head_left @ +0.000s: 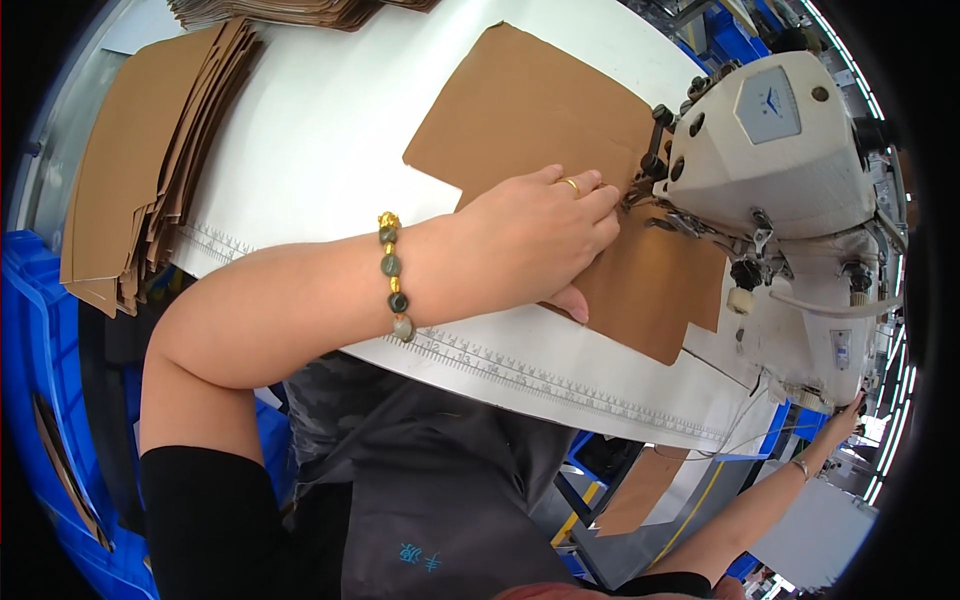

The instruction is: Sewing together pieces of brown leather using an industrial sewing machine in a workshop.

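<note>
My left hand lies on a brown sheet with notched corners, fingers apart and slightly curved, a gold ring on one. The sheet is on a white table, its upper right part beside the needle and presser foot of a white sewing machine. My left wrist has a beaded bracelet. At the far right my right hand is raised to the lower end of the machine, fingers closed around something small that I cannot make out.
A stack of brown cut pieces lies at the left, another at the top. A blue bin stands below left. A printed ruler strip runs along the table's near edge. Another brown piece shows below the table.
</note>
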Tool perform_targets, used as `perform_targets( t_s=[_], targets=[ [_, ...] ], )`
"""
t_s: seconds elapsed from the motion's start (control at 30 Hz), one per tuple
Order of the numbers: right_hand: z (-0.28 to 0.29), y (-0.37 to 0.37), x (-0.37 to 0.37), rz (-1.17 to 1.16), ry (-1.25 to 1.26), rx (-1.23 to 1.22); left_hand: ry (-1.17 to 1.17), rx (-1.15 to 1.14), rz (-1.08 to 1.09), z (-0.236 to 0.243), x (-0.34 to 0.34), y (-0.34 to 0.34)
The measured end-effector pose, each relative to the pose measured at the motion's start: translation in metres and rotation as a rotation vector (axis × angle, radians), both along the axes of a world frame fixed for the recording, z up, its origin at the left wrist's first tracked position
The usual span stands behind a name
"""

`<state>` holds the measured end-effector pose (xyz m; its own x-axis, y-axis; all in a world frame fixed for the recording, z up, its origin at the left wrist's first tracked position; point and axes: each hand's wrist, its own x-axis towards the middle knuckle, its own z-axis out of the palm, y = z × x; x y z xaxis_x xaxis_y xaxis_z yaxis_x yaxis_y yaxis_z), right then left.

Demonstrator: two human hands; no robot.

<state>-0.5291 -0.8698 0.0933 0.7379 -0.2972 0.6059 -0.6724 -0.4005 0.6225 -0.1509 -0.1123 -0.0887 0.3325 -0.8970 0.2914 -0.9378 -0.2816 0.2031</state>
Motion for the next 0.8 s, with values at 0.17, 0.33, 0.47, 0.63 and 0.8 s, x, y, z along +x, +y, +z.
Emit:
perform_targets(
  t_s=[0.17, 0.33, 0.47, 0.63, 0.8],
  targets=[
    [-0.075, 0.056, 0.019, 0.148, -0.394, 0.256, -0.031, 0.07, -0.003, 0.005, -0.002, -0.014],
    [-0.079, 0.104, 0.043, 0.195, -1.061, 0.836, -0.016, 0.039, 0.0, 0.002, -0.001, -0.01],
    [-0.083, 0.104, 0.042, 0.263, -1.198, 0.82, -0.015, 0.041, 0.002, 0.002, -0.001, -0.01],
    [-0.088, 0.104, 0.042, 0.327, -1.215, 0.878, -0.037, 0.023, 0.015, 0.0, -0.002, -0.011],
    [-0.09, 0.118, 0.047, 0.296, -1.147, 0.898, -0.026, 0.028, 0.011, 0.001, -0.002, -0.011]
  ],
)
